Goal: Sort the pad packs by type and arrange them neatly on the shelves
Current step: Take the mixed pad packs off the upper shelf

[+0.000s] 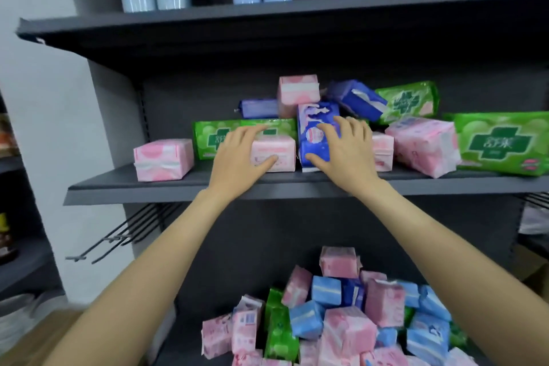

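Left hand (pixel 243 154) grips small pink pack (pixel 273 153); right hand (pixel 341 148) clasps upright blue pack (pixel 316 135) just right, apparently touching.

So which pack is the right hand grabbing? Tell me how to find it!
Look at the middle grey shelf, the one with the jumbled packs. Near its front, about midway along, stands the dark blue pack under the right hand. It is the only blue one standing upright at the front, with a small pink pack on its left, held by the left hand.
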Tool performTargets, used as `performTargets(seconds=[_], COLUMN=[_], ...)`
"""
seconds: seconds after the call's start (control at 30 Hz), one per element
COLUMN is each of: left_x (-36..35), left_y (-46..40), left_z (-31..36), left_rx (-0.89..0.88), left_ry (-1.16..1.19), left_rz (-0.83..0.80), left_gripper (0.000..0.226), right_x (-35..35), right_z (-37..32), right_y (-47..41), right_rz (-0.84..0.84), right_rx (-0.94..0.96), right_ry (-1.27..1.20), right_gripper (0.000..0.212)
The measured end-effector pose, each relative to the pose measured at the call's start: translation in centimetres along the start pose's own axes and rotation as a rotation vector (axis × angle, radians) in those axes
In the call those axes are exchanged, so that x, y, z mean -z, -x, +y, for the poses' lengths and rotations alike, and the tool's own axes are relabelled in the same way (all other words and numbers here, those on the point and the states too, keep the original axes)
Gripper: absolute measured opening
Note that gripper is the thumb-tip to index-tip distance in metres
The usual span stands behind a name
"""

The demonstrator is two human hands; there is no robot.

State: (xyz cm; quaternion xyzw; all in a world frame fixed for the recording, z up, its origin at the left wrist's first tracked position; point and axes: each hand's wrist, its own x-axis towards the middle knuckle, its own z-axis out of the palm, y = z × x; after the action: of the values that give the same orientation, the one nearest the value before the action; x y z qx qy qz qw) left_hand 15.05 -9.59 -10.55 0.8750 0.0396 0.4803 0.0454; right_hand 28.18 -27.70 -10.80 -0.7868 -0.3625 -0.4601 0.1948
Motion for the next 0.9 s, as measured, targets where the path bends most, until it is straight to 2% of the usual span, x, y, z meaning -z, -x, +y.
performTargets(seconds=[0.1,0.23,0.33,0.47,0.57,0.67,0.77,0.9], left_x=[-0.6,-1.4,-2.0,-2.2,-2.4,-2.2,-2.1,-2.2], left_y=[-2.3,-3.9,-3.9,-4.0,-4.3,-4.4,-4.1,-3.7], left_z=[-1.1,-2.4,-3.1,-3.7,-4.0,-3.6,-3.5,-3.3], left_rx=[0.09,0.225,0.22,0.312,0.371,0.368,0.395,0.347], left_ry=[-0.055,-0.109,-0.048,-0.001,0.141,0.277,0.342,0.332], left_rz=[-0.071,-0.305,-0.38,-0.363,-0.386,-0.373,-0.311,-0.299], left_gripper=[0.07,0.083,0.081,0.083,0.079,0.078,0.08,0.097], right_x=[-0.2,-1.2,-1.9,-1.5,-0.8,0.3,1.8,3.1], right_z=[-0.1,-1.0,-1.5,-1.9,-1.9,-1.7,-1.2,-0.4], right_y=[-2.1,-3.2,-3.4,-3.5,-3.6,-3.4,-2.5,-1.2], right_rz=[-0.152,-0.261,-0.282,-0.142,-0.099,-0.134,-0.162,-0.137], right_rx=[-0.18,-0.267,-0.259,-0.25,-0.295,-0.368,-0.389,-0.376], right_ry=[0.159,0.244,0.235,0.078,-0.012,-0.119,-0.329,-0.687], right_gripper=[0.096,0.111,0.106,0.097,0.086,0.08,0.077,0.07])
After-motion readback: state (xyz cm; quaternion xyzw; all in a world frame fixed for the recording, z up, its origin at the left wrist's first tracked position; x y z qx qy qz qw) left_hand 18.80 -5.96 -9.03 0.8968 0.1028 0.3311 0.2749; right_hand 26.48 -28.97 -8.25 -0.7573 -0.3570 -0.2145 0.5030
